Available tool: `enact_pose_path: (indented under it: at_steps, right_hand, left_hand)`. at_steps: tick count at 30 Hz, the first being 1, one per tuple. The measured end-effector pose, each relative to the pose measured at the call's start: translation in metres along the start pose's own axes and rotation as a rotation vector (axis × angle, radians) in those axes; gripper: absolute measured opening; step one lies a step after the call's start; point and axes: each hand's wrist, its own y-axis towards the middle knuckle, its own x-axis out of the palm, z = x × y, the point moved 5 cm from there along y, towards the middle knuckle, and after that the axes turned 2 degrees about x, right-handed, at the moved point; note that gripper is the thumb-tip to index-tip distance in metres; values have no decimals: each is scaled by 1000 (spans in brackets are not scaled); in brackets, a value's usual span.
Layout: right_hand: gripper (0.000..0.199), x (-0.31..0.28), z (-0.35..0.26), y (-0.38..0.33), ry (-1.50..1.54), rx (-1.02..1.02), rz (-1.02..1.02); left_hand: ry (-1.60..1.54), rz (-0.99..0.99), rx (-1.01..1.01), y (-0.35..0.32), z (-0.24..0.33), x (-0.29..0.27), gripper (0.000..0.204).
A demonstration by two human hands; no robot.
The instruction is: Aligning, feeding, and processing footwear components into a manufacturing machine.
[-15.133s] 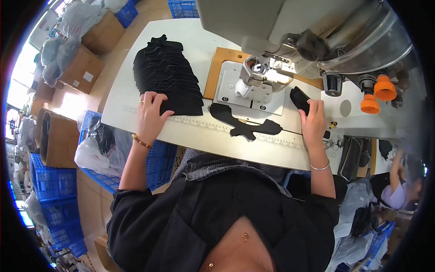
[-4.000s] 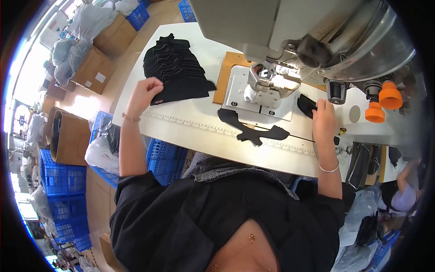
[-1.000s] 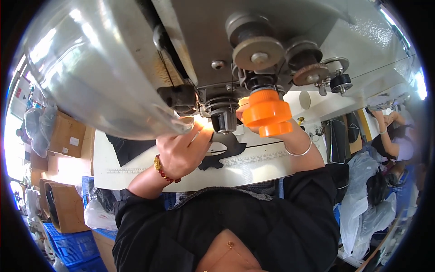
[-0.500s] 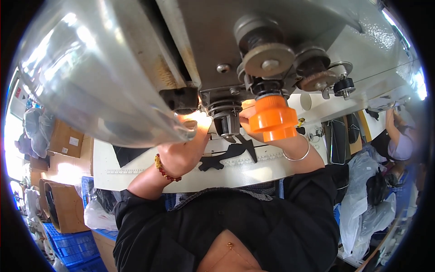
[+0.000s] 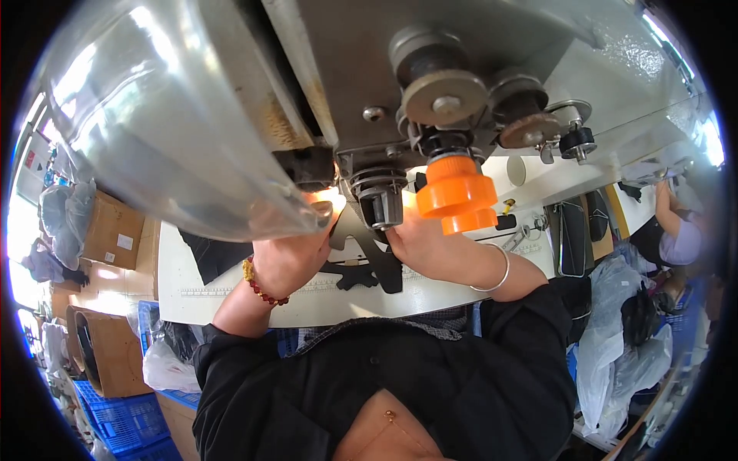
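Note:
A black cut fabric piece [image 5: 381,265] with a curved edge hangs down between my hands, below the sewing machine head [image 5: 361,61]. My left hand [image 5: 288,257] is at its left edge, its fingers mostly hidden behind the clear cover [image 5: 177,154] and the machine. My right hand [image 5: 427,242] has its thumb and fingers closed at the piece's right edge, just under the dark presser part [image 5: 380,201]; its fingertips are partly hidden. Another black shaped piece [image 5: 350,275] lies on the white table beneath, by a printed ruler scale.
An orange cap [image 5: 455,192] and metal tension dials [image 5: 444,96] jut out above my right hand. More black fabric [image 5: 215,257] lies at the table's left. Cardboard boxes [image 5: 111,230] and blue crates [image 5: 123,415] stand left; plastic bags [image 5: 611,338] and another person [image 5: 680,234] are at right.
My right hand has come out from behind the orange cap, moving left and nearer me. The fabric piece has shifted left and toward me. My left hand has moved slightly left.

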Motion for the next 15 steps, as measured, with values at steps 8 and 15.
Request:
enact_pose_path:
  at_steps: [8, 15]
  right_hand:
    - [15, 5, 4, -3, 30, -8, -5]
    - [9, -13, -4, -2, -38, 39, -49]
  left_hand:
    - [-66, 101, -41, -2, -8, -6, 27]
    - [-127, 108, 57, 13, 7, -24, 27]
